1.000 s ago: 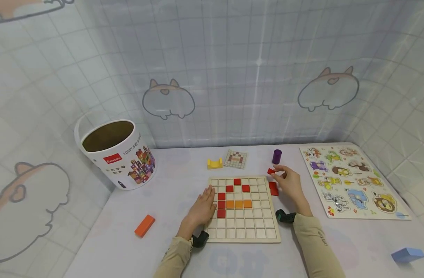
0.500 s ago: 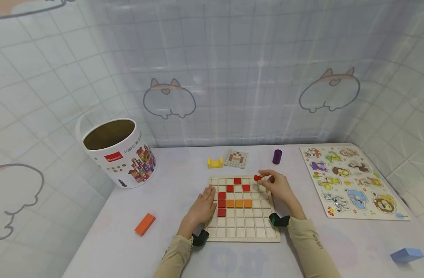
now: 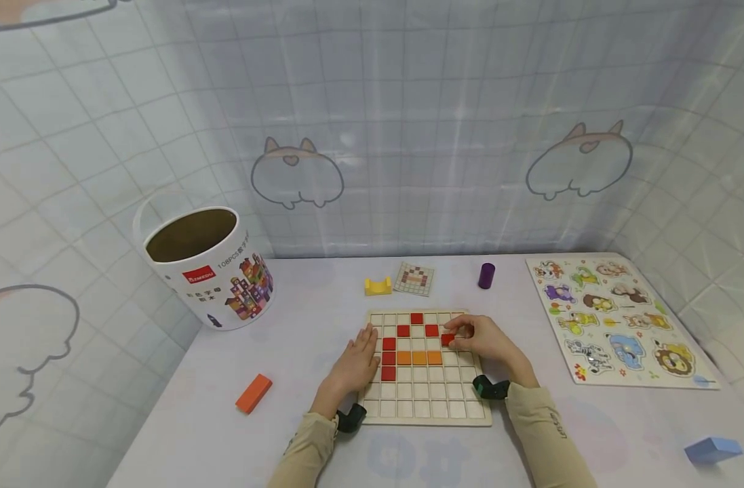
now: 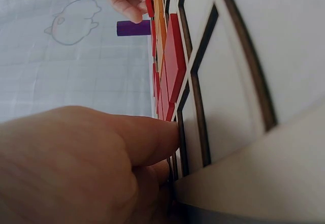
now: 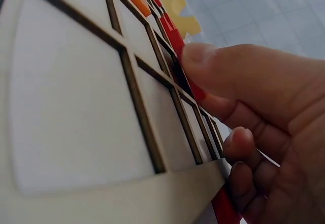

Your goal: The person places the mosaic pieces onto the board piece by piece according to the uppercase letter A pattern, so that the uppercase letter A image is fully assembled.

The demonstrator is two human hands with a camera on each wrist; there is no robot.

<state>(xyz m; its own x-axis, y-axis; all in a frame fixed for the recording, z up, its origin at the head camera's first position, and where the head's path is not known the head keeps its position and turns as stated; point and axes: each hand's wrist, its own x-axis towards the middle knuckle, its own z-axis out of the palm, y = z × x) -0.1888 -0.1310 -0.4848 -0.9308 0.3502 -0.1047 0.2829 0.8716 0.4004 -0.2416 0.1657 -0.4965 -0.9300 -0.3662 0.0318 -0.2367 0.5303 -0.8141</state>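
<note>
A wooden grid board (image 3: 420,409) lies flat on the table, with several red tiles and a row of three orange tiles (image 3: 419,358) in its cells. My left hand (image 3: 355,362) rests on the board's left edge, its fingers extended. Between thumb and fingers my right hand (image 3: 486,337) pinches a red tile (image 3: 447,339) at a cell in the upper right part of the grid. In the right wrist view, more red (image 5: 224,206) shows beside the board's edge below the hand; the head view hides it behind the right hand.
Behind the board are a small pattern card (image 3: 414,279), a yellow block (image 3: 378,287) and a purple cylinder (image 3: 486,276). A white bucket (image 3: 216,291) and an orange block (image 3: 253,394) stand left. An animal puzzle (image 3: 622,318) and a blue block (image 3: 712,449) are right.
My right hand has carried the red tile leftward from beyond the board's right edge, then down towards me onto the grid. The left hand has stayed in place.
</note>
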